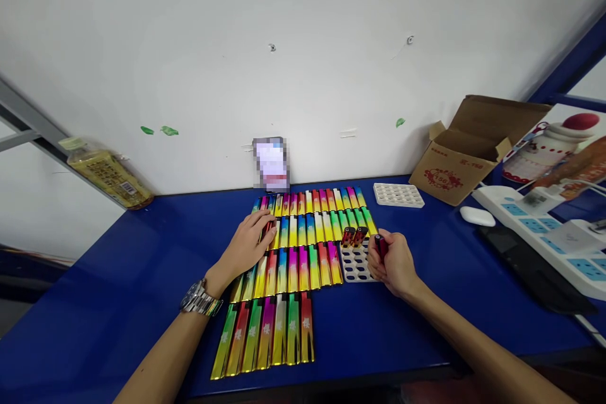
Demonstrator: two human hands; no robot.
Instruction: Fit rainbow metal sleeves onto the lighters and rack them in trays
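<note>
Several shiny rainbow-coloured lighters lie in four rows on the blue table. My left hand, with a metal watch on its wrist, is at the left end of the second row. Its thumb and fingers close round a reddish lighter, partly hidden by them. To the right, my right hand grips a dark red lighter upright, beside a white tray with holes. Two red lighters stand in the tray's back holes; my right fingers cover its right edge.
A second white tray lies behind, near an open cardboard box. At right are a power strip, a white case and a black flat device. A phone leans on the wall; a yellow bottle stands far left.
</note>
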